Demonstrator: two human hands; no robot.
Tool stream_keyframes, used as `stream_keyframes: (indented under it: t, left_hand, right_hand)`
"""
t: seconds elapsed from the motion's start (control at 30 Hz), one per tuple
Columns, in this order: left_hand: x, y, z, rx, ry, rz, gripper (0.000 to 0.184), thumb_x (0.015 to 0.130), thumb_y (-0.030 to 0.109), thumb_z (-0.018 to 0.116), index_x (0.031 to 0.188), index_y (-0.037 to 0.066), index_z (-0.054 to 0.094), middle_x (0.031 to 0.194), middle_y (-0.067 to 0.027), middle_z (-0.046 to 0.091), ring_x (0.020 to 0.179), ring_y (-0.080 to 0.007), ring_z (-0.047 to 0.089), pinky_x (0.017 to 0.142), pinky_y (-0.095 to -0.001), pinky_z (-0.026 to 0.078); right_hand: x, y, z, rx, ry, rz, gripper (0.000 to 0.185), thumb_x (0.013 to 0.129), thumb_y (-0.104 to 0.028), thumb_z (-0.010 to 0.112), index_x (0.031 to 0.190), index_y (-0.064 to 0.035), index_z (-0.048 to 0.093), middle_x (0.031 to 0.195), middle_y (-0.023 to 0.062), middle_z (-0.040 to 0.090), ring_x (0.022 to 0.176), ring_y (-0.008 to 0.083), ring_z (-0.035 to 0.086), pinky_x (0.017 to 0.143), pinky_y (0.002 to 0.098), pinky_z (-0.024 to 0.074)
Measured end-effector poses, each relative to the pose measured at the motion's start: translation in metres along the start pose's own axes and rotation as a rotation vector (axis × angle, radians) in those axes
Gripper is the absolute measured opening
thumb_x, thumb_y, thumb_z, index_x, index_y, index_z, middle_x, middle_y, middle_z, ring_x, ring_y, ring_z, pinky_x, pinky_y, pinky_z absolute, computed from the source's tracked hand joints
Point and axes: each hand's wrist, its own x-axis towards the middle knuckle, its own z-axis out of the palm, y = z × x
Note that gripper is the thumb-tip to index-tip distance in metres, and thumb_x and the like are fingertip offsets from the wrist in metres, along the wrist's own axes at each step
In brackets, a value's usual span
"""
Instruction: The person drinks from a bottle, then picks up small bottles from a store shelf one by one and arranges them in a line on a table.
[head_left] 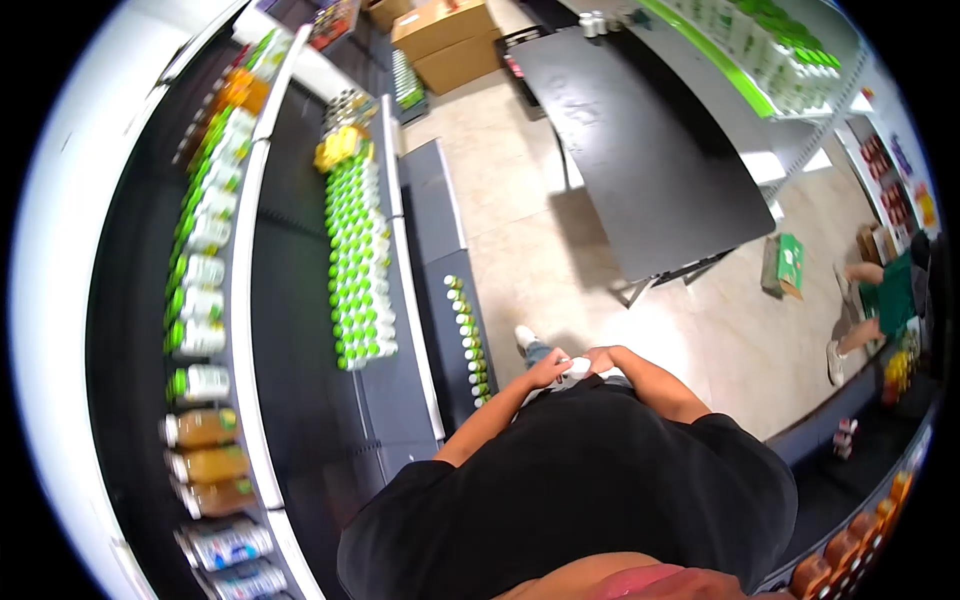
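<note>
One small, rounded white object (577, 369) sits at our waist, between our left hand (546, 370) and our right hand (602, 360). Our left fingers are curled against its side; our right hand is bent in close at the other, though we cannot tell whether it grips. What the object contains, we cannot see.

Beside us on the left, a dark grey metal shelf (310, 450) carries a tight block of white bottles with bright green caps (362, 265), yellow-wrapped goods (345, 148) at its far end. Lower down stands a single row of small white-capped bottles (467, 343). The upper shelf holds more green-capped white bottles, then amber-brown liquid-filled bottles (208, 465) nearer us.

Ahead is a black-topped table (640, 150); by its near end lies a green cardboard box (788, 265), its contents hidden. Beyond the table's far end sits a large brown cardboard box (455, 50). Well off to our right is another person in green (888, 298).
</note>
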Motion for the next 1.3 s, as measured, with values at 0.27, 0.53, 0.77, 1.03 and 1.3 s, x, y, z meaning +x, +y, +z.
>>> stream_keyframes:
  t: [0.27, 0.53, 0.77, 1.03, 1.3]
  left_hand:
    - [0.094, 0.05, -0.072, 0.2, -0.305, 0.054, 0.037, 0.092, 0.037, 0.056, 0.105, 0.004, 0.045, 0.079, -0.0098, 0.059, 0.06, -0.0146, 0.057, 0.054, -0.0302, 0.048]
    - [0.14, 0.068, -0.216, 0.072, -0.37, -0.027, 0.035, 0.092, 0.036, 0.056, 0.108, 0.006, 0.045, 0.083, -0.0085, 0.059, 0.058, -0.0144, 0.057, 0.05, -0.0295, 0.046]
    - [0.148, 0.064, -0.323, -0.17, -0.253, -0.068, 0.029, 0.09, 0.037, 0.055, 0.104, 0.012, 0.051, 0.079, -0.005, 0.056, 0.06, -0.0112, 0.055, 0.053, -0.0253, 0.043]
    - [0.184, 0.085, -0.394, -0.211, -0.09, -0.054, 0.024, 0.091, 0.034, 0.053, 0.101, 0.013, 0.052, 0.082, -0.0028, 0.055, 0.065, -0.0101, 0.049, 0.055, -0.0246, 0.041]
    - [0.255, 0.1, -0.519, 0.001, 0.223, 0.204, 0.022, 0.091, 0.03, 0.054, 0.1, 0.009, 0.052, 0.077, -0.0057, 0.057, 0.065, -0.0126, 0.052, 0.055, -0.0271, 0.043]
  right_hand:
    - [0.008, 0.014, -0.051, 0.411, 0.164, 0.137, 0.067, 0.063, -0.04, 0.074, 0.121, -0.0111, 0.059, 0.112, 0.0092, 0.064, 0.101, 0.0238, 0.06, 0.09, 0.0365, 0.0452]
    - [0.103, -0.018, -0.17, 0.122, 0.175, 0.215, 0.075, 0.064, -0.05, 0.069, 0.122, -0.0045, 0.058, 0.119, 0.0186, 0.06, 0.108, 0.0317, 0.058, 0.093, 0.0381, 0.0441]
    - [0.145, -0.099, -0.278, 0.253, 0.087, 0.265, 0.067, 0.057, -0.04, 0.076, 0.118, -0.016, 0.062, 0.105, 0.0081, 0.067, 0.094, 0.0233, 0.062, 0.081, 0.0372, 0.0487]
    - [0.228, -0.075, -0.354, 0.241, 0.032, 0.233, 0.069, 0.06, -0.047, 0.076, 0.119, -0.0141, 0.061, 0.11, 0.0089, 0.064, 0.096, 0.0242, 0.06, 0.077, 0.04, 0.0484]
    - [0.327, -0.089, -0.524, 0.116, -0.141, 0.036, 0.048, 0.076, -0.038, 0.064, 0.117, -0.0147, 0.062, 0.107, 0.0047, 0.066, 0.094, 0.0235, 0.059, 0.083, 0.0389, 0.0458]
